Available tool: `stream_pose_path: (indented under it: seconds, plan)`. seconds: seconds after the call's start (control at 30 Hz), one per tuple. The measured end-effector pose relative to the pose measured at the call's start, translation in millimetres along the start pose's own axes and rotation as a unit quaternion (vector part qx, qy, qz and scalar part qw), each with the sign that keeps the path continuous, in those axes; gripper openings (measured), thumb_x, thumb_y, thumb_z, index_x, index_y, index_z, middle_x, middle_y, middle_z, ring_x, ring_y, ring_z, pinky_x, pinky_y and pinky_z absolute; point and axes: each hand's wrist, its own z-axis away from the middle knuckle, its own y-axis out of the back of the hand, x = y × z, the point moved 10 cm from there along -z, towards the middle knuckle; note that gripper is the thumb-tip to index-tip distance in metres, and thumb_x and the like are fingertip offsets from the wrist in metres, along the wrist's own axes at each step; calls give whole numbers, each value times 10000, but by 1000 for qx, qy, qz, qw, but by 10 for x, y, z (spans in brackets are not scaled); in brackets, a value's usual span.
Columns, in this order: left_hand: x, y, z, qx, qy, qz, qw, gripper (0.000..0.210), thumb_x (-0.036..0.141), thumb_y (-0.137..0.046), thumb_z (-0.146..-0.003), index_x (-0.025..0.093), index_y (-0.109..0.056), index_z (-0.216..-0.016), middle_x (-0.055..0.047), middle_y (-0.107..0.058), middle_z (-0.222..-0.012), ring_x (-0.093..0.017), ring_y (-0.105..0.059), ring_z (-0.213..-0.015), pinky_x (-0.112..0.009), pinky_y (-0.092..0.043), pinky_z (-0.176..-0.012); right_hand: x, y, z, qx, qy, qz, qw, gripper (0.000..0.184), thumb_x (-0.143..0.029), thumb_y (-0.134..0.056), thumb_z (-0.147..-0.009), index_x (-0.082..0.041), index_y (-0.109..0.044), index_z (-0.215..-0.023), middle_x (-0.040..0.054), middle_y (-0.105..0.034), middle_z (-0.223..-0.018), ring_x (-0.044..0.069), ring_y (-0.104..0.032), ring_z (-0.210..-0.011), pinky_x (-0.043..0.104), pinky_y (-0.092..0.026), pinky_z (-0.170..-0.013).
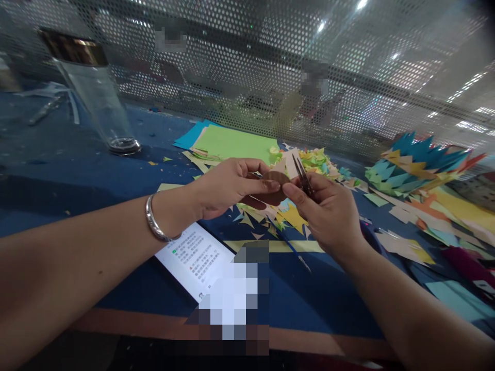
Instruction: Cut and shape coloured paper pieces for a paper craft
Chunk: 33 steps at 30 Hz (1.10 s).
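My left hand [235,186], with a silver bangle on its wrist, pinches a brown rounded piece [276,183] that looks like paper or card. A pale pink paper piece [291,164] stands up just behind it. In my right hand [328,206] is a pair of scissors [303,175], its blades pointing up and to the left. The right thumb meets the edge of the brown piece. My fingers hide the scissor handles. Below and behind both hands lie many coloured paper scraps [294,214].
A lit phone [197,257] lies under my left forearm. Left stands a clear bottle [98,98]; green paper sheets [240,141] lie behind my hands. A blue pen [288,242] rests in front. Zigzag paper strips [417,162] are at right. A perforated metal screen [232,67] borders the back.
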Motion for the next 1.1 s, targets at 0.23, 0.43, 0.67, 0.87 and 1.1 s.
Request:
stream_pose_path:
  seconds: [0.23, 0.43, 0.67, 0.87, 1.1]
  plan:
    - [112, 50, 8, 24, -50, -10, 998, 142, 251, -764, -824, 146, -687, -882, -39, -723, -865, -131, -690, -803, -216, -530, -646, 12, -41, 14, -8, -13, -44, 999, 259, -432, -695, -902, -203, -606, -822, -63, -365, -586, 77, -272, -486, 260, -208, -449]
    - [232, 152, 8, 56, -91, -70, 992, 142, 287, -749, -838, 166, -696, -889, -20, -701, -824, -106, -636, -743, -205, -465, -623, 36, -88, 19, -17, -24, -163, 986, 388, -575, -595, -933, -205, -610, -817, -54, -320, -592, 87, -247, -483, 271, -164, -434]
    - [267, 230, -4, 65, -115, -90, 987, 199, 332, -771, -812, 176, -704, -915, -32, -715, -891, -123, -639, -790, -222, -468, -658, 153, -108, 10, -41, -67, -154, 985, 412, -592, -596, -928, -202, -631, -800, -65, -282, -556, 82, -227, -469, 266, -135, -428]
    - [280, 163, 2, 50, -113, -113, 986, 200, 318, -753, -827, 157, -726, -943, -58, -727, -908, -136, -643, -783, -233, -457, -637, 163, -141, 3, -60, -70, -152, 984, 429, -588, -617, -917, -190, -622, -758, -69, -287, -545, 76, -218, -474, 259, -141, -434]
    - [249, 68, 14, 15, -103, -102, 989, 156, 282, -750, -835, 143, -732, -905, -42, -721, -833, -126, -632, -763, -250, -474, -702, 143, -163, 7, -68, -71, -159, 982, 443, -585, -621, -914, -186, -599, -721, -65, -326, -533, 68, -247, -459, 250, -145, -429]
